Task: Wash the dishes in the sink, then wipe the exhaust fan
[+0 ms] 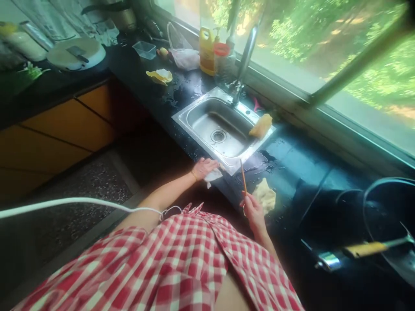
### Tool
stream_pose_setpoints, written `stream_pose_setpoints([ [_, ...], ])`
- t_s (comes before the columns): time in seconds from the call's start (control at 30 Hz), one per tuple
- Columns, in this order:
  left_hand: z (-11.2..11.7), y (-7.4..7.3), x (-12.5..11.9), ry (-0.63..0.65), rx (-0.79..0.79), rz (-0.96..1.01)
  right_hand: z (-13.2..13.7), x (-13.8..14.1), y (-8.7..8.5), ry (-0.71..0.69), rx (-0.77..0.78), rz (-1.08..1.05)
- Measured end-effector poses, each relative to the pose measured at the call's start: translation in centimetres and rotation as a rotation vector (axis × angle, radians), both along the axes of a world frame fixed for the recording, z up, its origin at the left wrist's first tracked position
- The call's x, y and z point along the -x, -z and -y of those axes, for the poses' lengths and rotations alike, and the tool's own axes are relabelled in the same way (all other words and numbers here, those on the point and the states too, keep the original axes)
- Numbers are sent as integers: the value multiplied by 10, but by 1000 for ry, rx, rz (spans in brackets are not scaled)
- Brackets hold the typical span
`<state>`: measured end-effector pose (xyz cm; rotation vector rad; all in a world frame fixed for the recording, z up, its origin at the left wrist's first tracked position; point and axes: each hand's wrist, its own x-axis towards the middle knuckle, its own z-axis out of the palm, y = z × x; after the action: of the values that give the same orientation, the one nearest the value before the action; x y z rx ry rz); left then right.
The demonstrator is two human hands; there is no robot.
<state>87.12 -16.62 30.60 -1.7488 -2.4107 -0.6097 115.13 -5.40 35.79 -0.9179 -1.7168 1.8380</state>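
Note:
My left hand (205,167) lies with fingers stretched out at the near corner of the sink. Under and beside it is a crumpled white cloth or tissue (213,175), partly hidden, a bit of it hanging over the counter edge. In my right hand (253,209) a thin stick (244,179) points up toward the sink; it is orange-brown below and dark toward the tip. A pale crumpled cloth (265,196) lies on the counter just beyond that hand. The steel sink (207,144) holds no dishes.
A yellowish sponge-like piece (261,126) rests on the sink's right rim, near the faucet (248,56). Behind stand a yellow bottle (206,52) and a red-lidded jar (223,60). Wet patches mark the black counter. A wooden-handled utensil (366,249) lies right; a white cord (81,201) crosses left.

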Motion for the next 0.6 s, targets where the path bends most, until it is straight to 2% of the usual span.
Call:
stream_pose_setpoints([
  [0.1, 53, -3, 47, -204, -63, 96, -2, 9, -9, -4, -95, 9],
  [0.2, 115, -13, 88, -402, -82, 115, 2, 16, -10, -15, -114, 14],
  [0.3, 170, -24, 111, -549, -48, 97, 5, 19, -7, -5, -104, -4],
  [0.37, 195, -30, 116, -622, 3, 47, 3, 17, -4, 24, -98, -2],
  [0.43, 209, -38, 119, -698, 53, -9, 0, 16, 2, 55, -71, 5],
  [0.5, 212, -47, 125, -764, 90, -51, -2, 17, 9, 74, -26, 0],
  [0.6, 194, -67, 149, -823, 99, -77, -2, 21, 18, 77, 18, -25],
])
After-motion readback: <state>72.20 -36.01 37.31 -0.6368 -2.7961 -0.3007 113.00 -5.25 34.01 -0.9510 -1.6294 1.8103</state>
